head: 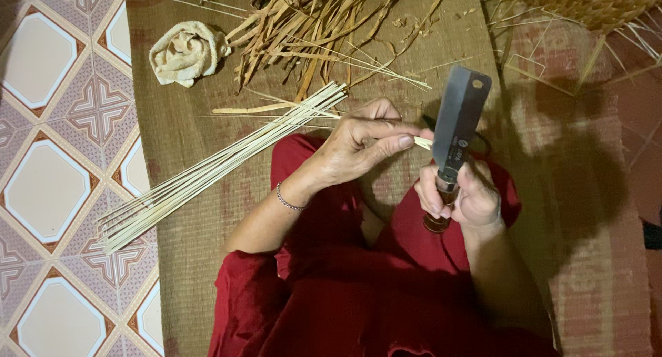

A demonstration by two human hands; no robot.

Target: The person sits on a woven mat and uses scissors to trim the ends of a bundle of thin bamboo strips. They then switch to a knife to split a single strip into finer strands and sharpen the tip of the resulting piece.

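My right hand [460,195] grips the wooden handle of a broad, dark cleaver [458,119], blade pointing away from me. My left hand [362,143] pinches a thin pale strip [422,142] right beside the blade. A wrist bracelet [286,200] shows on my left arm. A long bundle of thin pale sticks [214,165] lies slanted on the woven mat to the left of my left hand. I sit in red clothing [345,288] on the mat.
A heap of dry brown leaf strips [310,26] lies at the top centre. A rolled beige cloth [187,51] sits top left. Woven straw work [593,5] fills the top right corner. Patterned floor tiles [55,177] border the woven mat [193,122] on the left.
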